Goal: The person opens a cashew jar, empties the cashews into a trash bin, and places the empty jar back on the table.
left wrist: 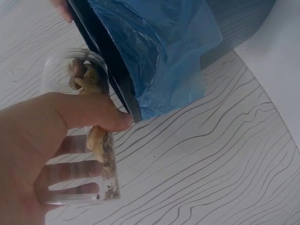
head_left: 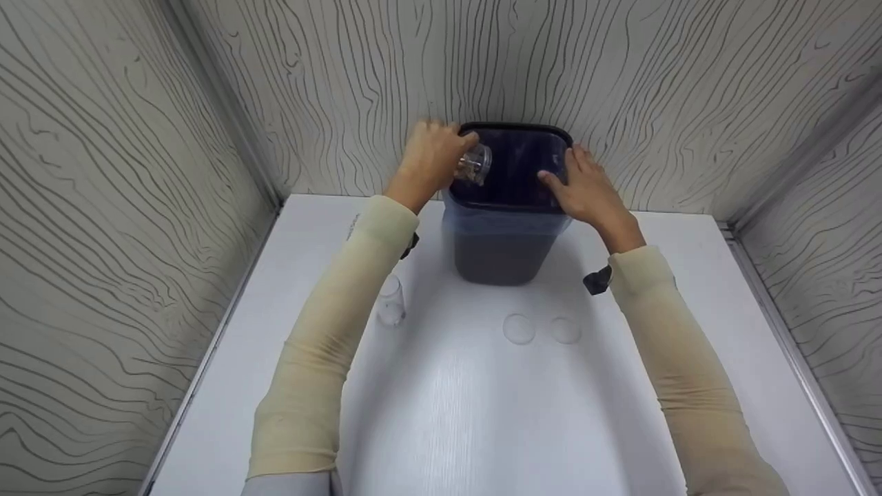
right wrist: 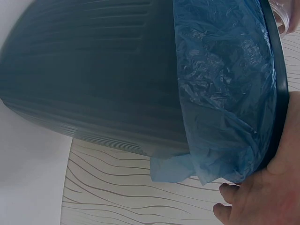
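My left hand (head_left: 433, 157) grips a clear plastic jar (head_left: 477, 164) tilted at the left side of the trash bin's (head_left: 499, 258) opening. Nuts (left wrist: 96, 143) and crumbs lie along the jar's lower wall in the left wrist view. That hand's thumb reaches the bin's rim. At the opposite side, my right hand (head_left: 590, 190) holds the dark rim (right wrist: 280, 89), thumb over the inside and fingers outside. A blue bag (right wrist: 225, 79) lines the bin and folds down over its outside. The bin's bottom inside is too dark to make out.
Left of the bin, partly beside my left sleeve, a second clear jar (head_left: 391, 303) stands on the white table (head_left: 448, 413). Two clear round lids (head_left: 519, 329) lie in front of the bin. Wood-patterned panels (head_left: 372, 89) close in the back and sides.
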The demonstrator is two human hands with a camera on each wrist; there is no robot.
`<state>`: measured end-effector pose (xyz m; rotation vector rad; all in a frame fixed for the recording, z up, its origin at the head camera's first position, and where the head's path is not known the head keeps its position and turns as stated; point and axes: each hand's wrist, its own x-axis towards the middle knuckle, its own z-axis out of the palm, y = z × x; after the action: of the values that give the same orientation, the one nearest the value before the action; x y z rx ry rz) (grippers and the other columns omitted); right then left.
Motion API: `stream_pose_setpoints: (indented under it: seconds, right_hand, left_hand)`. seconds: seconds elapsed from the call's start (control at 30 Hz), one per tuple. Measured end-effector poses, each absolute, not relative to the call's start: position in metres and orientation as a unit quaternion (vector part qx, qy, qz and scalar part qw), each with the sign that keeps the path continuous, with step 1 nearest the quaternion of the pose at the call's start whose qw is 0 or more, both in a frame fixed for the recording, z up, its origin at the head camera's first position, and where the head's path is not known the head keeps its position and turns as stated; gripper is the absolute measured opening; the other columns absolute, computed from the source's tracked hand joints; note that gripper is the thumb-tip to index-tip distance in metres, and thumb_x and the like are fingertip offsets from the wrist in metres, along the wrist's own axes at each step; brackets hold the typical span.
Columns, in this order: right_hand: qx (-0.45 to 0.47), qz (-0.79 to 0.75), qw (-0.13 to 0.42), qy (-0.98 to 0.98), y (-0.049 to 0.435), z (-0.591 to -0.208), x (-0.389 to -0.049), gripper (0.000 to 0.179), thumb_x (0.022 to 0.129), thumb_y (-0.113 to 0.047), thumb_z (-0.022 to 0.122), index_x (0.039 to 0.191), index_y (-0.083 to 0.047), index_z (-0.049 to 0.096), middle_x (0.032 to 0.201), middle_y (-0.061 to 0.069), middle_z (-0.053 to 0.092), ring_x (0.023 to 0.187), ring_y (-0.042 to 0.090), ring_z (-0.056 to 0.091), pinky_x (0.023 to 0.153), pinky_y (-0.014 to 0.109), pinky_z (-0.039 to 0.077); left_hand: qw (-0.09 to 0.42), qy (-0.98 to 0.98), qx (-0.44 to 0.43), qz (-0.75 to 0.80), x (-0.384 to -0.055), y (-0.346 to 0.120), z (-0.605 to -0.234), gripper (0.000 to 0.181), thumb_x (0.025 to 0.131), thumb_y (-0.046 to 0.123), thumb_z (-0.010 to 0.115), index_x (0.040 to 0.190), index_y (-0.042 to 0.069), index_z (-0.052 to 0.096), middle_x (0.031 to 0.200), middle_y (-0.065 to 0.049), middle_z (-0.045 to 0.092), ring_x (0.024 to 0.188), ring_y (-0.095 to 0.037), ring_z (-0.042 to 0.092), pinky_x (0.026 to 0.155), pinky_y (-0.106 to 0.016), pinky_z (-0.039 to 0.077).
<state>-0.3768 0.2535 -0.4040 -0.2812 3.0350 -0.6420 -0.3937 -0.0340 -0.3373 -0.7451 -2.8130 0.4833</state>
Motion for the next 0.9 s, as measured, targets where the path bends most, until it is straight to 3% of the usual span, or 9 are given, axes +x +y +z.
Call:
stream_pose_setpoints:
  seconds: [0.23,0.5,0.9]
  right_hand:
    - [-0.088,-0.205,0.012,0.975,0.2533,-0.4048,-0.3768,0.096,0.11,-0.067,0.027,0.167,0.006,0.002,0.177,0.026,-0.005,0.166,0.043,-0.005,0.133,0.058,0.0]
    - [-0.086,-0.209,0.013,0.974,0.2534,-0.4052,-0.3758,0.096,0.11,-0.067,0.027,0.168,0.005,0.001,0.178,0.025,-0.006,0.166,0.043,-0.006,0.133,0.057,-0.001]
    - [-0.088,-0.212,0.01,0.973,0.2535,-0.4056,-0.3765,0.096,0.11,-0.066,0.028,0.167,0.007,0.002,0.177,0.026,-0.005,0.166,0.043,-0.005,0.133,0.058,0.0]
  left_hand:
    - [0.095,-0.948,-0.251,0.172,-0.3935,-0.0339,-0.337,0.065,0.096,0.03,0.079,0.155,0.028,0.05,0.144,-0.01,0.065,0.125,-0.037,0.065,0.107,-0.049,0.052]
    - [0.089,-0.945,-0.251,0.192,-0.3939,-0.0314,-0.3356,0.068,0.097,0.029,0.078,0.157,0.029,0.048,0.151,-0.012,0.061,0.136,-0.039,0.06,0.119,-0.054,0.044]
    - [0.098,-0.945,-0.249,0.19,-0.3913,-0.0293,-0.3365,0.062,0.099,0.024,0.076,0.155,0.031,0.051,0.149,-0.011,0.062,0.136,-0.037,0.06,0.116,-0.051,0.046]
